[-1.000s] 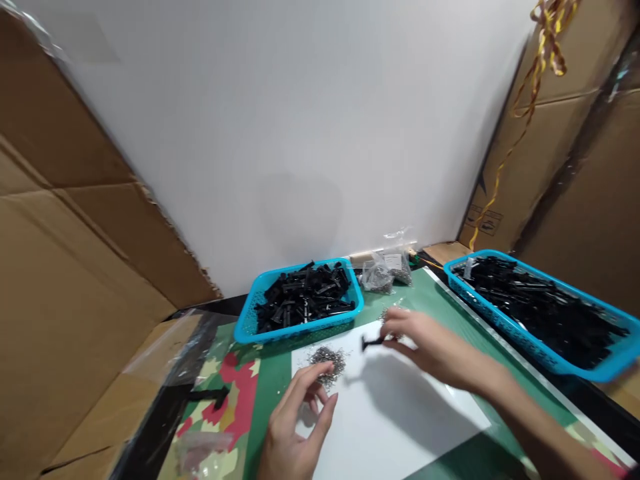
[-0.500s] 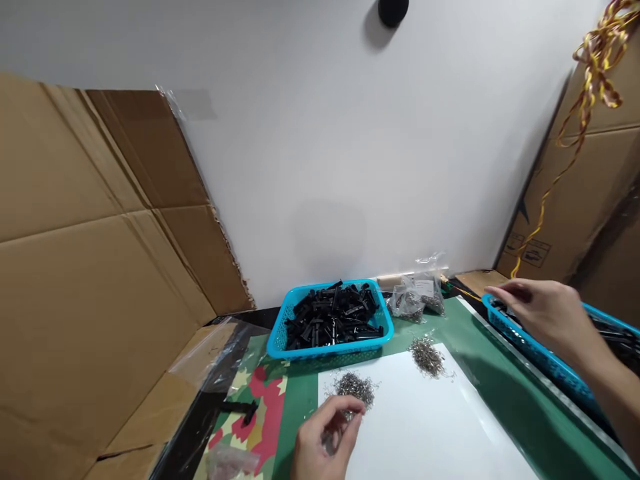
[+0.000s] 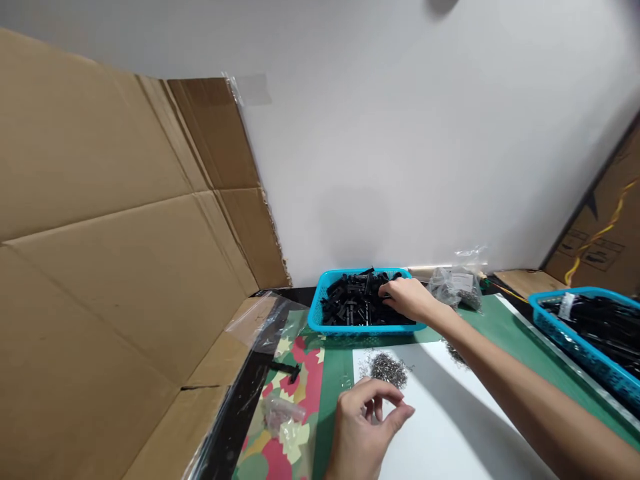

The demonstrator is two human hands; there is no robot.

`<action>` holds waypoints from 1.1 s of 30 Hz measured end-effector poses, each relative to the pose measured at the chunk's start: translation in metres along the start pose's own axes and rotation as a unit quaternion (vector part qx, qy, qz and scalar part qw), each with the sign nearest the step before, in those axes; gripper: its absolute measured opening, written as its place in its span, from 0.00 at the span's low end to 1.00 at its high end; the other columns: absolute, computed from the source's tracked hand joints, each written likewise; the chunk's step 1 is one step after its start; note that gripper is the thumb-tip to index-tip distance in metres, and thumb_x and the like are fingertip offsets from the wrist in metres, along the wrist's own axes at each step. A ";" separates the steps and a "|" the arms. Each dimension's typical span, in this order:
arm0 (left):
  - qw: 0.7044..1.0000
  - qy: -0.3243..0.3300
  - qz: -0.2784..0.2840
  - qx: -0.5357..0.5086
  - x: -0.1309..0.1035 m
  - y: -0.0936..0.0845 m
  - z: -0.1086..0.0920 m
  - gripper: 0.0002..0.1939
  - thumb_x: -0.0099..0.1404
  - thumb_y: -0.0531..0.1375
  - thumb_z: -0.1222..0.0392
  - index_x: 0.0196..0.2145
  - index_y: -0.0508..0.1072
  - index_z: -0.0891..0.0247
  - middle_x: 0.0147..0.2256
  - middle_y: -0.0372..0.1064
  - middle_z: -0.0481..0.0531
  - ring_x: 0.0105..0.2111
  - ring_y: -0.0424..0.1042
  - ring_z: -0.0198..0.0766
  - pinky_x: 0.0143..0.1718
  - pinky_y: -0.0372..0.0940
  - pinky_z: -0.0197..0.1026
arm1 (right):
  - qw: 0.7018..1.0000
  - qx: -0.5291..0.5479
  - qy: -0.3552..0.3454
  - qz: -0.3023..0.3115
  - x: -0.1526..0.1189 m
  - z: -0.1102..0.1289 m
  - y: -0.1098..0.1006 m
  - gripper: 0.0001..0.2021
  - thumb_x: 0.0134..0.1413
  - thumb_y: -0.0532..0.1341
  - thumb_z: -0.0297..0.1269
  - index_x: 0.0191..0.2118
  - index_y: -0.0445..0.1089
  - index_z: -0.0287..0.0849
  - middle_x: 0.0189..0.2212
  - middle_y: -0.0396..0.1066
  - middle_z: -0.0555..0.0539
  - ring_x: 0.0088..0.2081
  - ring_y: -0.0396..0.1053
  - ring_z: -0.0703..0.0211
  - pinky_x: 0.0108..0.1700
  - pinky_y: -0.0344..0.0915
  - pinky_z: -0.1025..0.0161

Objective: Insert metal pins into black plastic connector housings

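Observation:
My right hand [image 3: 407, 298] reaches into the near blue plastic basket [image 3: 367, 330], its bent fingers down on the pile of small black plastic parts [image 3: 350, 300]. The fingertips are partly hidden among the parts. My left hand [image 3: 367, 420] hovers over the left edge of the white sheet [image 3: 440, 427], thumb and forefinger tips brought together in a pinch; anything between them is too small to make out. Just beyond it lies a heap of tiny silvery metal pieces [image 3: 387, 370]. A second metal heap [image 3: 456, 353] is partly covered by my right forearm.
Another blue basket [image 3: 595, 333] with longer black parts stands at the right. Clear bags of metal pieces [image 3: 463, 287] lean by the wall. On the left are a black part [image 3: 287, 369], a small plastic bag [image 3: 283, 413] and a cardboard wall [image 3: 125, 267].
My right hand has moved left from the right-hand basket into the near basket. My left hand stays near the metal heap, its fingers still pinched. The view has turned left.

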State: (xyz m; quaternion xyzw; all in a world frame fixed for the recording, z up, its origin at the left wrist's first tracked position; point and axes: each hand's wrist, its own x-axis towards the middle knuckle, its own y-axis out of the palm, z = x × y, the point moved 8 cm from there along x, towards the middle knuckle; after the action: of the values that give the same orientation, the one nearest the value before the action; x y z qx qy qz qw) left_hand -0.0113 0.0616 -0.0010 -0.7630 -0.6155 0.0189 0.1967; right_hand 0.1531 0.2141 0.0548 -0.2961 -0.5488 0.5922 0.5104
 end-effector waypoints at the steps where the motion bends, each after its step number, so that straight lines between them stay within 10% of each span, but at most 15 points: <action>1: 1.000 0.000 -0.005 0.000 0.000 -0.001 -0.001 0.03 0.60 0.72 0.60 0.32 0.83 0.60 0.28 0.77 0.49 0.24 0.64 0.35 0.26 0.61 0.37 | 1.000 0.005 -0.001 -0.005 0.000 -0.001 0.000 0.09 0.60 0.68 0.28 0.44 0.83 0.44 0.37 0.83 0.39 0.40 0.78 0.47 0.37 0.61 0.61; 7: 0.999 -0.016 -0.024 -0.016 0.001 -0.005 -0.003 0.08 0.65 0.69 0.56 0.42 0.81 0.59 0.35 0.76 0.51 0.26 0.66 0.35 0.27 0.63 0.36 | 0.988 0.127 0.029 -0.082 -0.032 -0.002 -0.025 0.11 0.67 0.63 0.41 0.42 0.81 0.43 0.27 0.75 0.47 0.28 0.68 0.59 0.30 0.59 0.62; 12: 0.998 -0.039 -0.049 -0.032 0.006 -0.007 -0.003 0.24 0.66 0.69 0.52 0.57 0.73 0.57 0.44 0.76 0.53 0.31 0.72 0.35 0.30 0.68 0.36 | 0.848 0.516 0.088 -0.081 -0.076 0.008 -0.020 0.19 0.48 0.74 0.51 0.25 0.72 0.42 0.16 0.55 0.57 0.21 0.48 0.67 0.24 0.46 0.64; 17: 0.998 -0.037 -0.010 -0.047 0.008 0.005 -0.002 0.24 0.65 0.71 0.51 0.56 0.72 0.57 0.47 0.76 0.53 0.37 0.75 0.38 0.34 0.70 0.36 | 0.780 0.613 0.126 -0.007 -0.108 0.027 0.021 0.22 0.42 0.78 0.52 0.24 0.72 0.40 0.16 0.60 0.56 0.20 0.50 0.69 0.23 0.46 0.66; 28: 0.976 -0.091 -0.039 -0.195 0.010 0.004 0.005 0.12 0.76 0.59 0.47 0.46 0.65 0.57 0.35 0.67 0.45 0.23 0.59 0.28 0.21 0.57 0.29 | 0.934 0.348 0.081 0.002 -0.141 -0.001 0.016 0.17 0.66 0.62 0.48 0.32 0.78 0.42 0.20 0.61 0.53 0.24 0.55 0.63 0.27 0.47 0.63; 33: 0.964 -0.125 -0.018 -0.234 0.013 0.005 0.007 0.16 0.72 0.64 0.45 0.44 0.65 0.59 0.27 0.59 0.40 0.21 0.57 0.27 0.19 0.54 0.28 | 0.949 0.297 0.105 0.019 -0.151 -0.013 0.034 0.10 0.64 0.62 0.40 0.38 0.80 0.43 0.21 0.63 0.53 0.24 0.58 0.61 0.29 0.50 0.63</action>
State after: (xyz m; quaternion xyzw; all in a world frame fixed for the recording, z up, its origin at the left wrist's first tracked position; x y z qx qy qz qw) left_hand -0.0053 0.0751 -0.0057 -0.7681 -0.6360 -0.0340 -0.0654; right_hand 0.2010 0.0819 -0.0122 -0.2018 -0.2853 0.7039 0.6184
